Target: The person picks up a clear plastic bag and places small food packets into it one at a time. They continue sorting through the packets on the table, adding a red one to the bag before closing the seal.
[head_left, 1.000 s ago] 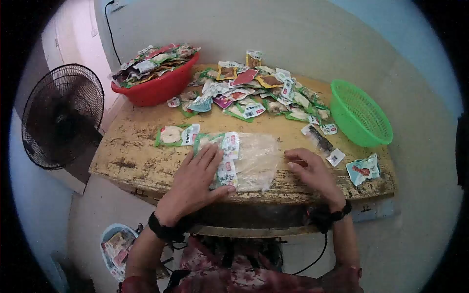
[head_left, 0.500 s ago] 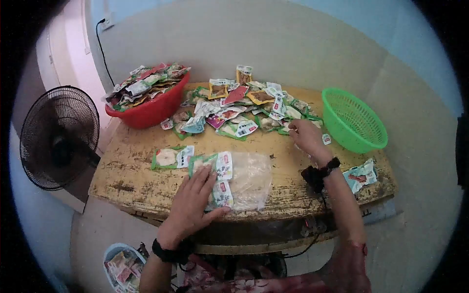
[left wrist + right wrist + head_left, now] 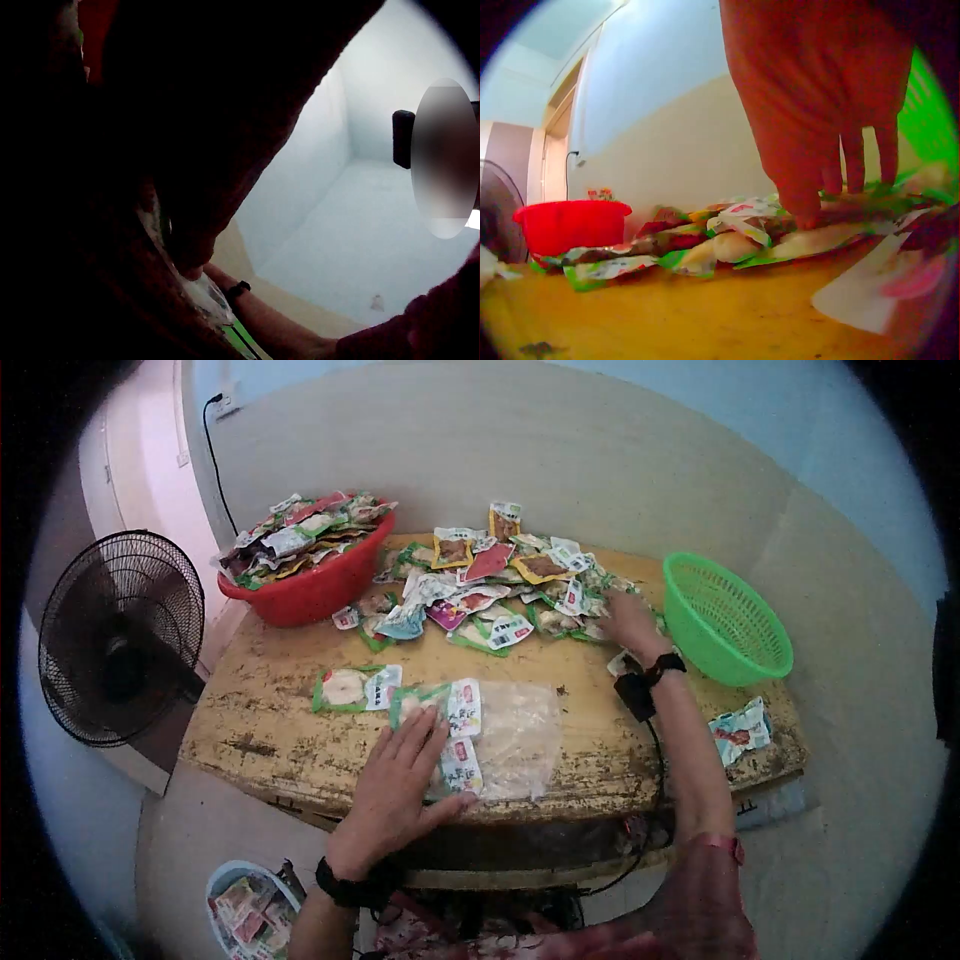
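Observation:
My left hand (image 3: 400,770) lies flat with straight fingers over two green-edged food packets, an upper packet (image 3: 464,706) and a lower packet (image 3: 460,764), whose white ends show. A clear plastic bag (image 3: 525,738) stretches out to the right of them. One more green-edged packet (image 3: 345,688) lies just left of these. At the right end of a heap of food packets (image 3: 490,600) is my right hand (image 3: 632,626). In the right wrist view its fingers (image 3: 853,154) point down, spread, with the tips among the packets. Dark shadow covers most of the left wrist view.
A red basin (image 3: 315,598) piled with packets stands at the back left. The green basket (image 3: 712,650) is at the right, and a light-blue packet (image 3: 742,732) lies in front of it. Left of the table (image 3: 270,710) stands a fan (image 3: 122,660); a tub (image 3: 215,880) with packets is below.
My right hand has moved from beside the clear bag, forward to the right end of the heap. My left hand stays over the two packets. The head view has shifted.

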`<state>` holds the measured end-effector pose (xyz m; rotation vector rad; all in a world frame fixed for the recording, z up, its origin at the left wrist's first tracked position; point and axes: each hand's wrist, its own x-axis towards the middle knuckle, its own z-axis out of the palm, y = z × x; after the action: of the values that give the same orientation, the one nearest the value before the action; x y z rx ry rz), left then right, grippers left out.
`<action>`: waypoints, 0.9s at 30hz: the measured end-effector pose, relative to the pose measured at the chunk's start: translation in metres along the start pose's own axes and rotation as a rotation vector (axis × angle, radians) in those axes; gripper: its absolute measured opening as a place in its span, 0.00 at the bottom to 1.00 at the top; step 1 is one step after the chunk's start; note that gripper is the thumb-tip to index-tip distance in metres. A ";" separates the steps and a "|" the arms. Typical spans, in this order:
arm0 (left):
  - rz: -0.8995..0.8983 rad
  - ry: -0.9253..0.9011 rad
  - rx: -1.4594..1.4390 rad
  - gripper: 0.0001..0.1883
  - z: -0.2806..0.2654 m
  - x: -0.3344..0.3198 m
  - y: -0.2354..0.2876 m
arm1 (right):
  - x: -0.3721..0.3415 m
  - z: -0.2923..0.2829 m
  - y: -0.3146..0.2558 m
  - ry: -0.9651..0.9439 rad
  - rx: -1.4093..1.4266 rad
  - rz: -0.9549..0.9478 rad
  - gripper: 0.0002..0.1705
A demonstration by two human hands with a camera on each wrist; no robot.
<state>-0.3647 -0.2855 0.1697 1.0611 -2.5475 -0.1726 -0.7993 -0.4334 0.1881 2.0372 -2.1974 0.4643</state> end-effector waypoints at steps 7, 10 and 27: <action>-0.025 -0.027 -0.014 0.47 -0.004 0.002 0.005 | -0.022 -0.013 -0.004 0.259 0.392 -0.029 0.16; -0.051 -0.038 -0.024 0.49 -0.007 0.000 0.006 | -0.058 -0.049 -0.035 0.276 0.890 -0.063 0.16; -0.343 0.021 -1.909 0.43 -0.019 -0.012 0.073 | -0.201 -0.067 -0.174 -0.146 1.511 -0.815 0.11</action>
<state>-0.3974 -0.2248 0.2023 0.4870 -1.0198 -1.9965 -0.6170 -0.2312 0.2200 3.2217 -0.5738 2.2473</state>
